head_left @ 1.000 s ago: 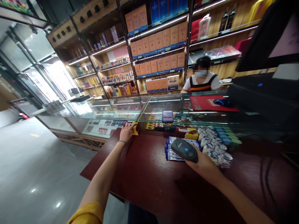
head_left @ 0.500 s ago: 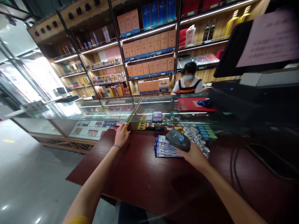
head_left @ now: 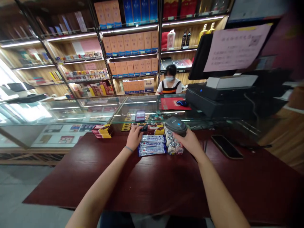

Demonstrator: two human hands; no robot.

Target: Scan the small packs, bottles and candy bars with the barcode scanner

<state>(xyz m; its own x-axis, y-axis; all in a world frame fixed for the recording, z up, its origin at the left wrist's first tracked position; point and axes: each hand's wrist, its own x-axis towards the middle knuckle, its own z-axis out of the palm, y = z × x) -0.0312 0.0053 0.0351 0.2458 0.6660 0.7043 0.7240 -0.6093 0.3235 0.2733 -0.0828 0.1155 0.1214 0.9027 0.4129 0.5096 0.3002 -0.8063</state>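
My right hand [head_left: 187, 141] is wrapped round a dark grey barcode scanner [head_left: 176, 125], lit by a small blue light, held above several small clear jars with silvery lids [head_left: 172, 148]. Beyond the long blue-and-white packets [head_left: 152, 146], my left hand [head_left: 134, 138] has its fingers bent on a small dark box [head_left: 143, 127]; the fingertips are partly hidden. Red-and-yellow boxes [head_left: 156, 129] lie just right of that hand. Another stack of red-and-yellow boxes [head_left: 103, 130] stands further left on the dark red wooden table [head_left: 99, 171].
A phone [head_left: 226, 146] lies on the table's right. Behind the table runs a glass display counter [head_left: 95, 109], bearing a small screen device [head_left: 140, 116], a red mat with a mouse [head_left: 181, 103] and a monitor [head_left: 201, 57]. A masked person [head_left: 170, 85] sits behind it.
My left hand has moved right, from the left stack of red-and-yellow boxes to the dark box behind the packets. The scanner stays in my right hand. The view has turned right.
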